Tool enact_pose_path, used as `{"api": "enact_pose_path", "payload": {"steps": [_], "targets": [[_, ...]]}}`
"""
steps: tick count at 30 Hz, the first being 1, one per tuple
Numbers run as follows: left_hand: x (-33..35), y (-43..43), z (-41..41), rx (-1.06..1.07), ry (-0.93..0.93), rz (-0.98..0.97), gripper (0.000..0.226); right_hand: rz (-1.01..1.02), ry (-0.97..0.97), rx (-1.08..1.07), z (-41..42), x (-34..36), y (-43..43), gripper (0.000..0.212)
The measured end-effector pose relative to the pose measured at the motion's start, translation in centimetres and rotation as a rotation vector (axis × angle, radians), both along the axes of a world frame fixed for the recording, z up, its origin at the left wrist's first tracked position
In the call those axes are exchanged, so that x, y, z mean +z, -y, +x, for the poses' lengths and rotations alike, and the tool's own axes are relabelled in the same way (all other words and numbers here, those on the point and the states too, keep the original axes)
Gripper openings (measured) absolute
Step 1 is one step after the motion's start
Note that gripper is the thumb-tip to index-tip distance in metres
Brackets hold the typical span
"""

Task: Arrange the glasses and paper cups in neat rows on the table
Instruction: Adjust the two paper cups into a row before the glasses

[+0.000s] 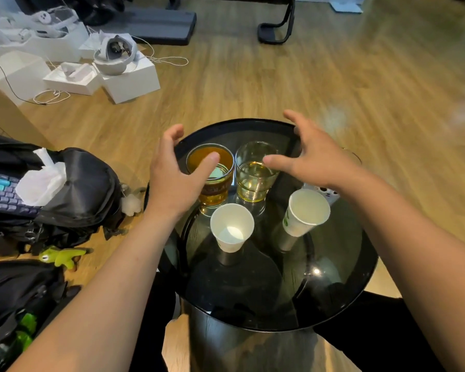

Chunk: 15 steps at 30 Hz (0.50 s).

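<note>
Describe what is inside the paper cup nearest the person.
The near paper cup looks empty: only its white wall and bright bottom show. Nothing covers its mouth, and neither hand touches it.

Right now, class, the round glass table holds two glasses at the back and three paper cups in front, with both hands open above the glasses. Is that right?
Not quite: the head view shows two paper cups, not three, one front left and one front right. The rest stands: two glasses at the back of the round glass table, left hand and right hand open above them.
</note>
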<state>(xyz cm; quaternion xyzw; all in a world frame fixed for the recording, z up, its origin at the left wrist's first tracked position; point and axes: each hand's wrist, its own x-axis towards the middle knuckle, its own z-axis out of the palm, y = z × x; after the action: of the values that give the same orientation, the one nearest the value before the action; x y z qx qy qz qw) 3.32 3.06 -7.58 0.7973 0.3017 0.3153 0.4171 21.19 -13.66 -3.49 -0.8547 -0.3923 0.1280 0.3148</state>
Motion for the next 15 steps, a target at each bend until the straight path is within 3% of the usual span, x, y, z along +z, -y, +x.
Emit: {"api": "enact_pose_path", "payload": {"steps": [4,7,9,15], "targets": [[2.8,3.1,1.0,0.004,0.238,0.328,0.029,0.325,-0.089,-0.208,1.7,0.5,3.8,0.082],[4.0,6.8,3.4,-0.201,0.267,0.322,0.030,0.555,-0.065,-0.489,2.6,-0.9,6.9,0.060],[4.1,9.1,5.0,-0.293,0.197,0.267,0.035,0.560,-0.100,-0.594,3.0,-2.6,8.3,0.056],[3.2,9.9,8.4,-0.328,0.028,0.213,0.045,0.340,-0.332,-0.538,4.1,-6.0,9.8,0.098]]}}
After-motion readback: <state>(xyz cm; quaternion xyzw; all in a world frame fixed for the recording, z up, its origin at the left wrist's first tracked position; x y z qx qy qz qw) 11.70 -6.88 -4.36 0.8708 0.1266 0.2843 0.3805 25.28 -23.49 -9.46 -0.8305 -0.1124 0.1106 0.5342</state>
